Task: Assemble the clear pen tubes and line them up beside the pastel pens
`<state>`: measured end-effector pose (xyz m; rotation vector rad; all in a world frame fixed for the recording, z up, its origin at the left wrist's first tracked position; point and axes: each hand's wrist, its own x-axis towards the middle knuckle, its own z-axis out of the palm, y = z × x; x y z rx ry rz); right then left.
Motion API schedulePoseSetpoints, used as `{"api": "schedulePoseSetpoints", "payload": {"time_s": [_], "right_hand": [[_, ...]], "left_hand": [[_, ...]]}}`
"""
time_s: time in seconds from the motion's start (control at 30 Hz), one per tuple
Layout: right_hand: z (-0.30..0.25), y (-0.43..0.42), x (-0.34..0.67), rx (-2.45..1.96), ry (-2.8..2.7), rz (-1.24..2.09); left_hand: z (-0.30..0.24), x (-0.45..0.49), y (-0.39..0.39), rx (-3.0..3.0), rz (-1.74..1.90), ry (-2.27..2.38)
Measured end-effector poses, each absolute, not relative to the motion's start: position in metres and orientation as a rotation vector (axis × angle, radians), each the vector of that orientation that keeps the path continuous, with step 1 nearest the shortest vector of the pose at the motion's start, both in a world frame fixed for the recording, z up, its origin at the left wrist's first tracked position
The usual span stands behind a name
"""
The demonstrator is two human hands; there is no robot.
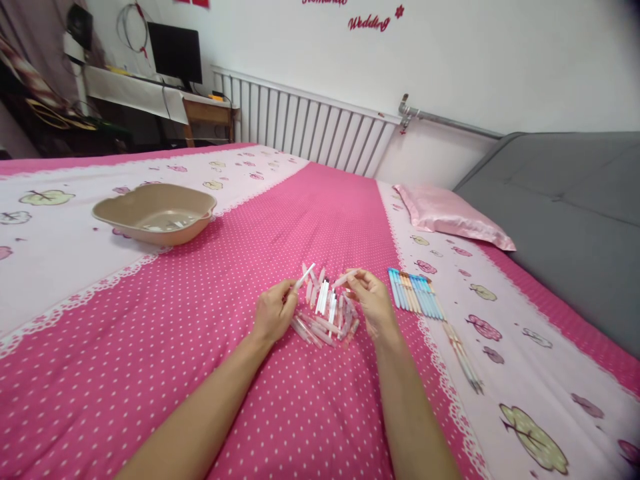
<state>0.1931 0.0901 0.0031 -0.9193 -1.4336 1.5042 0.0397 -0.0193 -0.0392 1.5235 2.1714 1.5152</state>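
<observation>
The pile (327,325) of pink tubes and white sticks lies on the bed (275,247), and I take it as the centre of the clock. The left hand (274,310), at nine o'clock, is closed with thumb and finger on a white stick (306,275), whose far end points up to one o'clock. The right hand (371,300), at three o'clock, pinches a pink tube (343,278), which points inward, toward the stick. The two hands are apart, one on each side of the pile, and I think this is so because both can then reach into it without crossing. The pinch seems chosen because these pieces are thin and light, and it leaves their ends free. Beyond the right hand, also at three o'clock, a row of pens (415,293) lies side by side, with the blue ends upward; probably such order keeps them from mixing with the pile. Thin sticks (463,357) lie near four o'clock, just below the row. The basin (150,235) stands well apart at ten o'clock, perhaps to leave room for the arms; what shines inside it, I cannot tell.
</observation>
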Motion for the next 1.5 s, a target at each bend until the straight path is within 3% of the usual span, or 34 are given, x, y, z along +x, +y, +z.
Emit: {"api": "schedulePoseSetpoints", "payload": {"time_s": [0.23, 0.4, 0.57, 0.67, 1.23, 1.5], "right_hand": [[-0.021, 0.102, 0.192, -1.217, -1.913, 1.113], [-0.022, 0.107, 0.196, -1.244, -2.051, 1.132], [-0.009, 0.115, 0.224, -1.473, -2.188, 0.600], [-0.007, 0.117, 0.235, -1.573, -2.258, 0.498], [-0.025, 0.120, 0.224, -1.401, -2.066, 0.914], [-0.006, 0.109, 0.213, -1.119, -1.793, 1.484]], "left_hand": [[-0.040, 0.040, -0.018, 1.534, 1.502, 2.216], [-0.041, 0.039, -0.017, 1.553, 1.504, 2.231], [-0.041, 0.040, -0.017, 1.508, 1.483, 2.239], [-0.040, 0.040, -0.017, 1.511, 1.475, 2.232], [-0.039, 0.041, -0.017, 1.531, 1.463, 2.248], [-0.039, 0.040, -0.018, 1.547, 1.462, 2.262]]}}
